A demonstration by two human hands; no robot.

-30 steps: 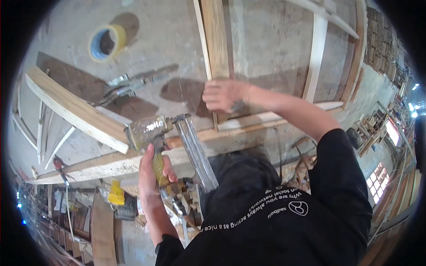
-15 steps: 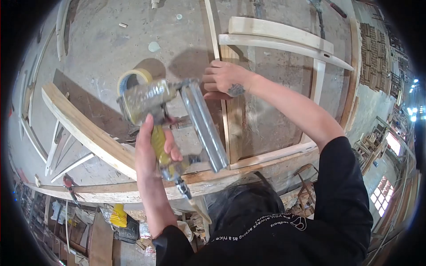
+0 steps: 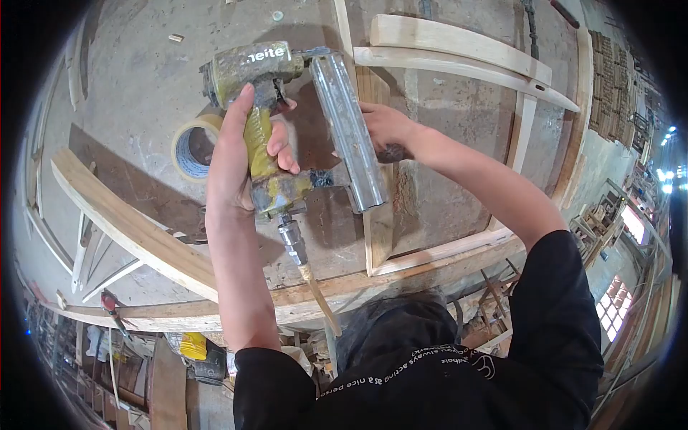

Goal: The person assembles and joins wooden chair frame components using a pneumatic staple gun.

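Observation:
My left hand is wrapped round the yellow handle of a worn nail gun, its magazine slanting down on the right. An air hose joins the handle's lower end. Behind the magazine, my right hand is closed at a thin upright wooden strip, its fingers mostly hidden. A wider board stands against the strip's right side. Left of the nail gun lies a roll of tape.
A curved wooden beam lies at the left. Two curved pieces, one a pale rail, lie at the upper right. A long wooden edge crosses in front of my body. A red-handled tool is at its left.
The nail gun has moved up and slightly right with my left hand. My right hand has shifted slightly right and turned, and the magazine now covers part of it.

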